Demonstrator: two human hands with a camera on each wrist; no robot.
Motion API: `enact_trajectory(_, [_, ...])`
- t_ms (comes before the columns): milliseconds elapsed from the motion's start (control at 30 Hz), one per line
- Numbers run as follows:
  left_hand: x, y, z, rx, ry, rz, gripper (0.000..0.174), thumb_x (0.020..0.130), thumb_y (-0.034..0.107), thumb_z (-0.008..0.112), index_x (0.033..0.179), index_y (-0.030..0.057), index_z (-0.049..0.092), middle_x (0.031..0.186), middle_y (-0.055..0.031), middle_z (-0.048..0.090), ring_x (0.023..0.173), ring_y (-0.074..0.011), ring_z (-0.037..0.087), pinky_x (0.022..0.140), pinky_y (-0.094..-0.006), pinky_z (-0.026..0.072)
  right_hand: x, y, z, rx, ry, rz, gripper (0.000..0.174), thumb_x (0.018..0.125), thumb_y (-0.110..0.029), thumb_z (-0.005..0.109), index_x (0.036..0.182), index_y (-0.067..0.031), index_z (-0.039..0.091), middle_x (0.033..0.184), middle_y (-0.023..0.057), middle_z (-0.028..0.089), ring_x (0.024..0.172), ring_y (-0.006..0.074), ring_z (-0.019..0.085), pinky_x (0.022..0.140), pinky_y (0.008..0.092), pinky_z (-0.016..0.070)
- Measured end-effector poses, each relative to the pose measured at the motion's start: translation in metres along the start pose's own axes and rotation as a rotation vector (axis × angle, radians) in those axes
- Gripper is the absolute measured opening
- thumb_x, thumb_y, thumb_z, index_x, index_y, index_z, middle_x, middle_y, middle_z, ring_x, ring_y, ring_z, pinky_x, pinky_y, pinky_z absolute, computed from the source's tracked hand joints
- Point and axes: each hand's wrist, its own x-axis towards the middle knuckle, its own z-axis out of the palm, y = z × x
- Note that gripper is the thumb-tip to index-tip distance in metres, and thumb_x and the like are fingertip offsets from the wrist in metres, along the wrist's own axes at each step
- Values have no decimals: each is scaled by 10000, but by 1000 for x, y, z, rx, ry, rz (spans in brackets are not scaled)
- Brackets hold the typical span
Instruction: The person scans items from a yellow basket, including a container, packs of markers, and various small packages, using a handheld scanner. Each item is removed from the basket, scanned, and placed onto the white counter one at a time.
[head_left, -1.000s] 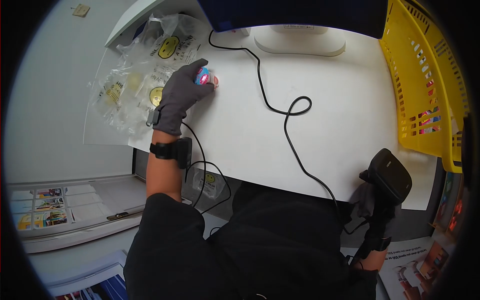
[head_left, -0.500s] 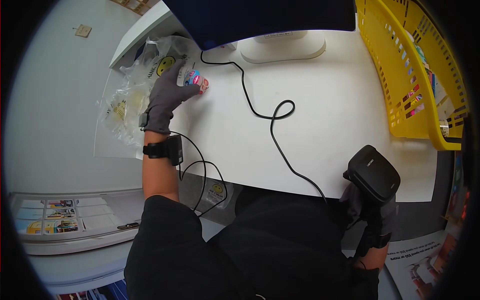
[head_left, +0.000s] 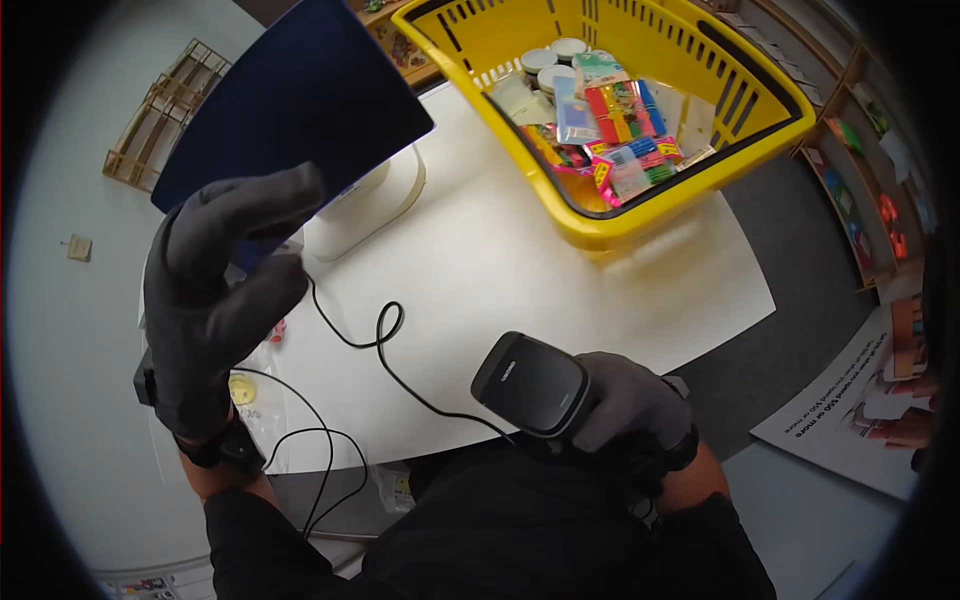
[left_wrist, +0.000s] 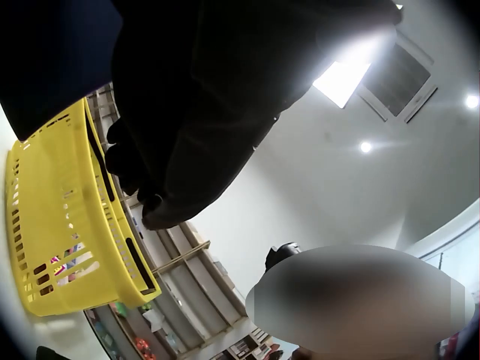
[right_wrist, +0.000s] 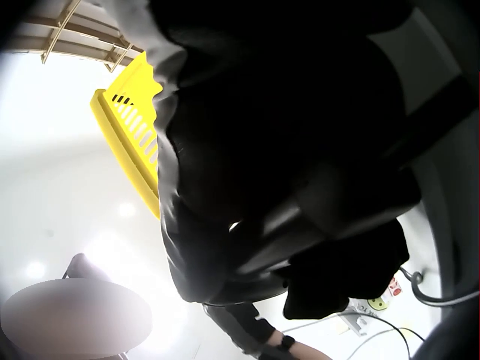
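In the head view my gloved left hand (head_left: 215, 280) is raised over the left side of the desk. Its fingers and thumb make a loose C with nothing between them. Past its thumb, a small red-patterned item (head_left: 277, 330) shows in part on the desk; the hand hides the rest. My gloved right hand (head_left: 635, 405) grips a black handheld barcode scanner (head_left: 530, 385) near the desk's front edge, its broad head toward the left. Both wrist views are mostly filled by dark glove.
A yellow basket (head_left: 590, 232) stands on the desk's far right side, with white-lidded jars (head_left: 540, 60) and colourful packets (head_left: 625, 110) inside. A monitor (head_left: 300, 100) stands at the back left. The black cable (head_left: 385, 335) loops across the white desk. A clear smiley bag (head_left: 243, 390) lies at left.
My left hand has left the small item on the desk and risen toward the camera. The right hand has brought the scanner inward and up. The head view has turned right, showing the basket's contents.
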Motion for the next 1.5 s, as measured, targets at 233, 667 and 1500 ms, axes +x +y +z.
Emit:
enact_trajectory(233, [166, 12, 61, 158, -303, 85, 392, 913, 172, 756, 1286, 55, 742, 1050, -91, 781, 901, -161, 743, 847, -301, 597, 1, 7, 8, -42, -3, -92, 506, 700, -112, 794, 1186, -3, 704, 952, 79, 755, 914, 165, 690, 868, 324, 543])
enact_trajectory(667, [323, -13, 188, 210, -976, -187, 375, 911, 200, 771, 1271, 99, 773, 1255, -101, 762, 1136, -210, 696, 1056, -316, 497, -3, -4, -1, -157, 17, -4, 426, 779, -223, 781, 1141, -10, 711, 936, 47, 736, 861, 132, 659, 812, 303, 528])
enact_trajectory(1500, [234, 17, 91, -156, -443, 234, 411, 901, 189, 747, 1284, 39, 747, 1200, -75, 768, 1079, -159, 694, 948, -280, 540, -1, 18, 5, 123, 94, -77, 611, 741, -235, 806, 1275, 19, 653, 923, 129, 751, 878, 221, 702, 866, 357, 537])
